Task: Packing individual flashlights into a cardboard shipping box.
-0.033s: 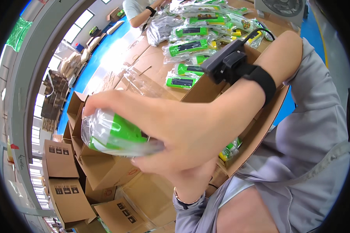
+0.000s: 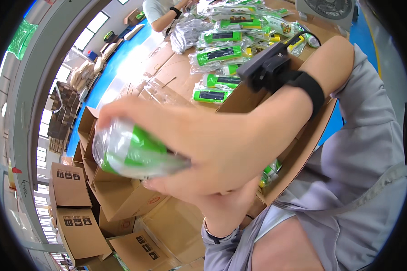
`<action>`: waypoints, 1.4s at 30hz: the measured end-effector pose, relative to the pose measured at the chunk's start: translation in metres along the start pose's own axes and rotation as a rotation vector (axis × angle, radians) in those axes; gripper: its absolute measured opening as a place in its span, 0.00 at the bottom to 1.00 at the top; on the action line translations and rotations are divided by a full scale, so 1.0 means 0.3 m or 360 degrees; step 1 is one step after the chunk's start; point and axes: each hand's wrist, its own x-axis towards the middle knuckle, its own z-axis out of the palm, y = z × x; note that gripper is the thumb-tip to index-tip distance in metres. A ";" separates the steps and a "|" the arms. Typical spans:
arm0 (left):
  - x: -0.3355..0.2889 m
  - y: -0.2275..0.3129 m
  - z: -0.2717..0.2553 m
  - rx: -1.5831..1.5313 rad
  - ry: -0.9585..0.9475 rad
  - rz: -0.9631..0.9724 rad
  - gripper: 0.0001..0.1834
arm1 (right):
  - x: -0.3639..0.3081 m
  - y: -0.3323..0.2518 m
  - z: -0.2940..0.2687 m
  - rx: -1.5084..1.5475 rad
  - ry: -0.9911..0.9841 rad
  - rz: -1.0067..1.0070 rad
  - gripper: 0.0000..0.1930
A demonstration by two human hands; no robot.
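My right hand (image 2: 203, 147), with a black strap and small black device on its wrist, is closed around a green-and-white item (image 2: 142, 147) in a clear plastic bag. Its kind does not show, and motion smears it. My left hand (image 2: 228, 205), with a thin bracelet, comes up from below and crosses behind the right; its fingers are mostly hidden. Below the right forearm stands an open cardboard box (image 2: 298, 165) with green and yellow bagged pieces (image 2: 270, 174) inside. On the table beyond lie several bagged green items with dark panels (image 2: 219, 55).
Several open cardboard boxes (image 2: 77, 230) stand at the lower left, near a grey metal post (image 2: 29, 135). A cardboard-covered table (image 2: 167, 67) stretches away ahead. Another person's arm (image 2: 165, 18) is at its far side. A fan (image 2: 328, 9) stands at the far right.
My right hand and the bagged item have shifted very slightly up and to the left. The wrist device has moved a little to the right. Everything else looks the same.
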 end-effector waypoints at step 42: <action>0.176 -0.147 -0.085 -0.0287 -0.1159 -0.0782 0.18 | -0.451 0.165 -0.322 0.0035 -0.1339 0.2486 0.27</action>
